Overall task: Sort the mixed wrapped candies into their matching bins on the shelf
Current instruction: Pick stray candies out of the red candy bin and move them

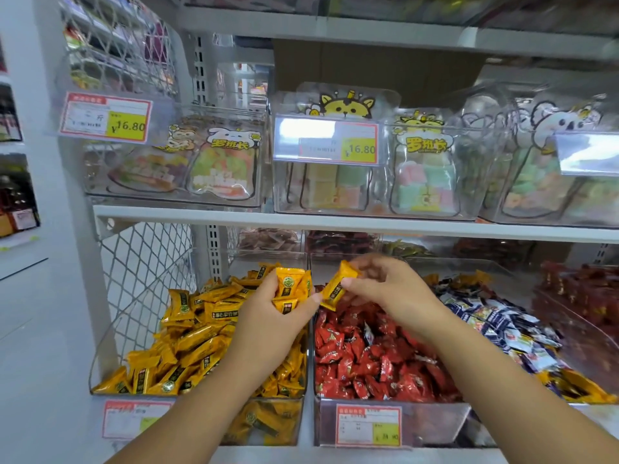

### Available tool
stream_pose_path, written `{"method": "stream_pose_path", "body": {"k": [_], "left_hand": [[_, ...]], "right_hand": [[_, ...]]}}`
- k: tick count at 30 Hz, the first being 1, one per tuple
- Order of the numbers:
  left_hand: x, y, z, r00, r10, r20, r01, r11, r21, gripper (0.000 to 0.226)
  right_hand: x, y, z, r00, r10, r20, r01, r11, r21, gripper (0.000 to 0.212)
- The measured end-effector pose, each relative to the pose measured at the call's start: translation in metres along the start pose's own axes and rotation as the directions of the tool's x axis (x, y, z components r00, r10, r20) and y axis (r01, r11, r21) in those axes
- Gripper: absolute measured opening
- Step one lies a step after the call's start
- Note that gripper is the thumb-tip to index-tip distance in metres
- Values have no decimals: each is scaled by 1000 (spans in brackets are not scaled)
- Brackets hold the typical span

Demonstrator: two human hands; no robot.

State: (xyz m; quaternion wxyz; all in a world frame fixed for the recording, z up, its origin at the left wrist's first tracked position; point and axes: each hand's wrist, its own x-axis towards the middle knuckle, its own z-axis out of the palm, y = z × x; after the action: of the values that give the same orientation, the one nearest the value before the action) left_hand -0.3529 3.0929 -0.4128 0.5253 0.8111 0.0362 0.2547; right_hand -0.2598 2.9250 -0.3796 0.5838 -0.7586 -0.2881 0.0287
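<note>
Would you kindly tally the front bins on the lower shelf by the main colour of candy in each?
Yellow: 1, the yellow bin
Red: 2, the centre red bin and the far-right red bin
Blue-and-white: 1, the blue-and-white bin
Total: 4

Yellow candy [337,285] tilted above red candies [368,356]

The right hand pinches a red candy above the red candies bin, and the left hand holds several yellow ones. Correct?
No: the head view shows the right hand pinching a yellow candy, not red, above the red candies bin; the left hand holds several yellow ones.
</note>
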Motion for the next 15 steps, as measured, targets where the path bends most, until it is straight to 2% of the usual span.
{"method": "stream_pose_path", "body": {"k": [3,6,8,10,12,15], "left_hand": [[4,5,2,999,28,33,-29,999,22,25],[7,-5,1,998,0,59,-6,996,88,33],[9,-6,-3,1000,-11,1,10,987,162,56],[13,-8,-10,994,-40,-103,64,968,243,75],[22,-13,-21,986,2,-167,60,929,365,66],[34,-23,-36,986,-40,-163,123,835,537,70]], "right_hand": [[-10,-7,9,997,-28,77,24,998,50,14],[-12,-9,12,991,8,134,-18,997,76,15],[-6,-4,3,994,38,102,-45,997,63,21],[4,8,-13,999,47,-27,-51,986,-161,25],[13,24,-27,987,50,-151,-116,875,-469,26],[20,46,-30,986,78,-150,-159,729,-666,28]]}}
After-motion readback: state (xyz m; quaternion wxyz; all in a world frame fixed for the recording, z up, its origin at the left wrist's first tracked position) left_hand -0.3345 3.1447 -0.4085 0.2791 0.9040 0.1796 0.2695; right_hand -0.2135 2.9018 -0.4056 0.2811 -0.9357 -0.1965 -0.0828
